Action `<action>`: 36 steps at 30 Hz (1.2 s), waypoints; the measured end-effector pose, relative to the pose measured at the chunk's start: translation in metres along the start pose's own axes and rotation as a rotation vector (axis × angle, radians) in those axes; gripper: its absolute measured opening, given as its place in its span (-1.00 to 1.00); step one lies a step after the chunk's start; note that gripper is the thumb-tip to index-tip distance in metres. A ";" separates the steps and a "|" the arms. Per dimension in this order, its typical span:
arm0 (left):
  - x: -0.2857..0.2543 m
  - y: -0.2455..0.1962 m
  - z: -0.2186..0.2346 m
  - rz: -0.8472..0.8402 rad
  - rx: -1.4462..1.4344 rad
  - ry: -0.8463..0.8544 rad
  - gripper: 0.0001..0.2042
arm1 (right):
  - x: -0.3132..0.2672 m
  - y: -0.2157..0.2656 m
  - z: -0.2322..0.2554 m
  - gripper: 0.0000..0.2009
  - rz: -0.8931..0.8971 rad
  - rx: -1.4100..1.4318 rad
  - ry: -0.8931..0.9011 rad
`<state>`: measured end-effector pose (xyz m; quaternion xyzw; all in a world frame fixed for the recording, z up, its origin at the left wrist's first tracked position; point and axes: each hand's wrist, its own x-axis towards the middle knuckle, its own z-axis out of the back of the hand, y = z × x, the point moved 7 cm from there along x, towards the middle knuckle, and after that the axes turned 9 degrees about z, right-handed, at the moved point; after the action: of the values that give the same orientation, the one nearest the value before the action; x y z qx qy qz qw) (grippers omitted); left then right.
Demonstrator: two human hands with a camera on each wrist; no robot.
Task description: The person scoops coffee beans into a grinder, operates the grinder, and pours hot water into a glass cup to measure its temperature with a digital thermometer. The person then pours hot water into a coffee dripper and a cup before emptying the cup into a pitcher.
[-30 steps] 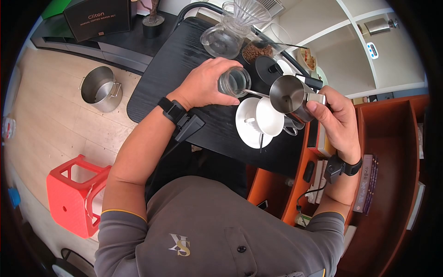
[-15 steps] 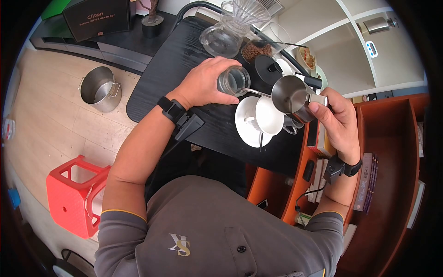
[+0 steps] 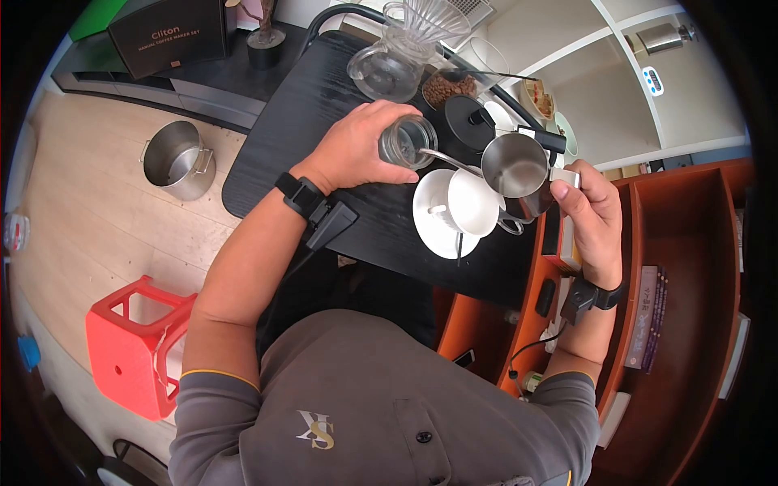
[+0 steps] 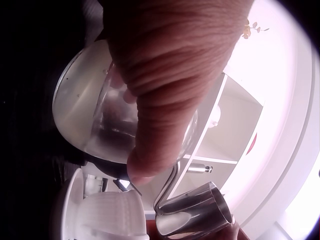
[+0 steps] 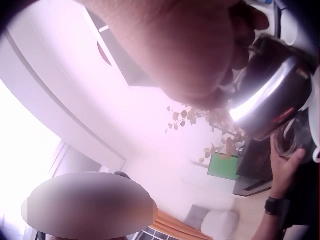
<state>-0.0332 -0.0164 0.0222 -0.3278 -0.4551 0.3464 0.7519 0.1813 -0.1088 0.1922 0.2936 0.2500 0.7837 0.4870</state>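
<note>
In the head view my left hand (image 3: pixel 361 150) grips a small clear glass jar (image 3: pixel 391 154), its mouth turned toward the right. My right hand (image 3: pixel 592 211) holds a steel gooseneck kettle (image 3: pixel 519 166) by its handle; the kettle is lidless. The thin spout (image 3: pixel 454 160) reaches left to the jar's mouth. Below the spout sit a white cup (image 3: pixel 474 206) and its saucer (image 3: pixel 429 231). The left wrist view has the thumb across the jar (image 4: pixel 82 105), with the kettle (image 4: pixel 192 215) beyond it. Steel kettle wall (image 5: pixel 272 97) fills much of the right wrist view's right side.
Behind the jar stand a glass coffee server (image 3: pixel 385 74) with a dripper, a container of brown beans (image 3: pixel 446 87) and a black lidded canister (image 3: pixel 466 125). An orange-brown shelf (image 3: pixel 673 243) borders the right. On the floor are a steel pot (image 3: pixel 180 162) and a red stool (image 3: pixel 134 348).
The kettle and my right hand have shifted slightly to the right, and the kettle's tilt has changed a little. My left hand and the jar stay nearly in place.
</note>
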 end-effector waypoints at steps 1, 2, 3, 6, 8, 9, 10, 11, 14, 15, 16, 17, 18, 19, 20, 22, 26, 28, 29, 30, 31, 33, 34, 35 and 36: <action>0.000 0.000 0.000 -0.010 0.000 -0.004 -0.27 | -0.003 -0.007 0.000 -0.75 -0.020 0.080 -0.048; 0.000 -0.001 0.001 -0.010 0.003 -0.001 -0.27 | -0.007 -0.015 -0.001 -0.76 -0.040 0.160 -0.097; 0.000 -0.002 0.001 0.001 0.013 0.017 -0.26 | -0.010 -0.021 -0.002 -0.76 -0.040 0.163 -0.102; 0.001 -0.003 0.000 0.014 0.014 0.043 -0.25 | -0.022 -0.045 -0.001 -0.74 -0.109 0.166 -0.148; 0.001 -0.003 -0.001 0.015 0.006 0.056 -0.24 | -0.028 -0.056 -0.003 -0.77 -0.093 0.278 -0.146; 0.001 -0.002 -0.001 0.026 -0.004 0.053 -0.23 | -0.032 -0.063 -0.002 -0.74 -0.114 0.297 -0.177; 0.001 -0.002 -0.001 0.037 -0.013 0.052 -0.23 | -0.034 -0.067 -0.003 -0.74 -0.116 0.303 -0.192; 0.001 -0.003 -0.003 0.031 -0.007 0.068 -0.23 | -0.036 -0.070 -0.005 -0.72 -0.121 0.352 -0.198; 0.001 -0.003 -0.002 0.052 0.001 0.064 -0.22 | -0.037 -0.073 -0.009 -0.69 -0.109 0.397 -0.241; 0.002 -0.003 -0.002 0.074 -0.007 0.066 -0.22 | -0.039 -0.075 -0.009 -0.68 -0.106 0.433 -0.246; 0.002 -0.002 -0.002 0.095 -0.014 0.068 -0.22 | -0.040 -0.077 -0.010 -0.68 -0.103 0.468 -0.252; 0.003 -0.002 -0.003 0.089 -0.006 0.084 -0.22 | -0.040 -0.078 -0.010 -0.67 -0.097 0.472 -0.266; 0.003 -0.001 -0.004 0.095 -0.021 0.083 -0.21 | -0.041 -0.080 -0.010 -0.67 -0.097 0.481 -0.283; 0.003 0.000 -0.004 0.101 -0.036 0.082 -0.21 | -0.042 -0.081 -0.011 -0.66 -0.086 0.523 -0.298; 0.003 -0.001 -0.005 0.095 -0.027 0.096 -0.21 | -0.042 -0.083 -0.011 -0.66 -0.075 0.565 -0.312; 0.004 0.000 -0.005 0.136 -0.032 0.089 -0.20 | -0.043 -0.082 -0.013 -0.64 -0.051 0.612 -0.315; 0.003 0.002 -0.007 0.157 -0.018 0.117 -0.21 | -0.052 -0.083 -0.009 -0.61 0.014 0.780 -0.439; 0.003 0.001 -0.007 0.171 -0.040 0.089 -0.21 | -0.067 -0.092 0.002 -0.63 0.051 0.912 -0.608; 0.003 0.004 -0.008 0.187 -0.083 0.086 -0.22 | -0.076 -0.095 0.009 -0.65 0.076 0.929 -0.688; 0.003 0.002 -0.010 0.166 -0.096 0.115 -0.22 | -0.085 -0.100 0.015 -0.65 0.075 0.910 -0.722; 0.003 0.003 -0.010 0.202 -0.121 0.111 -0.23 | -0.097 -0.105 0.023 -0.66 0.116 0.930 -0.797; 0.004 0.003 -0.011 0.247 -0.136 0.114 -0.24 | -0.124 -0.120 0.036 -0.69 0.198 0.960 -0.912; 0.004 0.003 -0.011 0.256 -0.126 0.119 -0.24 | -0.137 -0.128 0.040 -0.69 0.198 0.940 -0.938; 0.004 0.004 -0.011 0.271 -0.124 0.121 -0.23 | -0.150 -0.135 0.044 -0.69 0.192 0.931 -0.993; 0.003 0.002 -0.014 0.259 -0.132 0.140 -0.23 | -0.161 -0.141 0.047 -0.69 0.187 0.924 -1.045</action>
<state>-0.0201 -0.0147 0.0168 -0.4557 -0.3774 0.3861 0.7077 0.3577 -0.1937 0.0946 0.8288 0.2645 0.3918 0.2994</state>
